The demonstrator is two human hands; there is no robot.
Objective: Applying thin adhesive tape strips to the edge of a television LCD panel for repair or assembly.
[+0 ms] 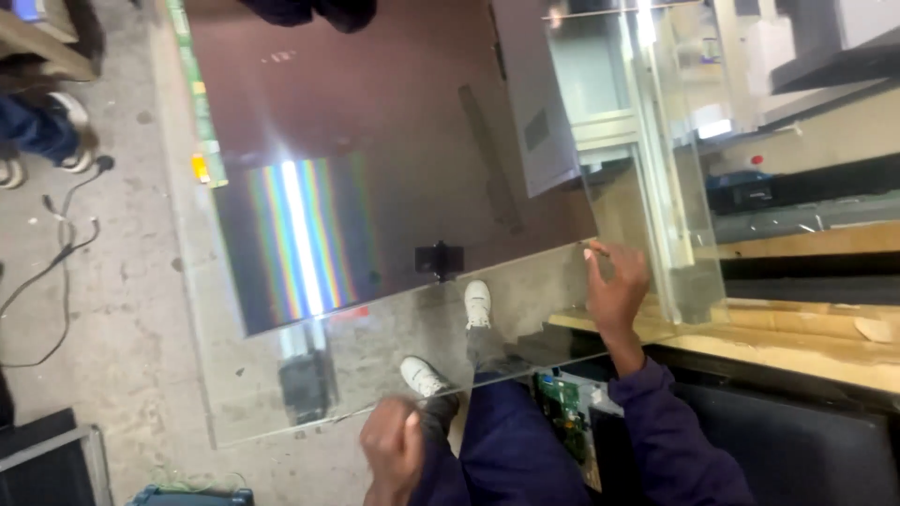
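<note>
I hold a large clear plastic sheet (234, 375) tilted above the floor. A dark glossy display panel (375, 122) lies against it, with a rainbow streak of reflected light (300, 239). My left hand (394, 448) grips the sheet's lower edge near the bottom of the view. My right hand (614, 283), in a purple sleeve, pinches the sheet's right side at the dark panel's lower right corner. A strip of green circuit boards (199, 103) runs along the panel's left edge. My white shoes (478, 305) show through the sheet.
A wooden workbench (797, 349) stands at the right, with a green circuit board (562, 398) below its edge. A grey metal housing (534, 103) sits behind the sheet. Black cables (56, 253) trail on the concrete floor at left, near another person's shoes (70, 141).
</note>
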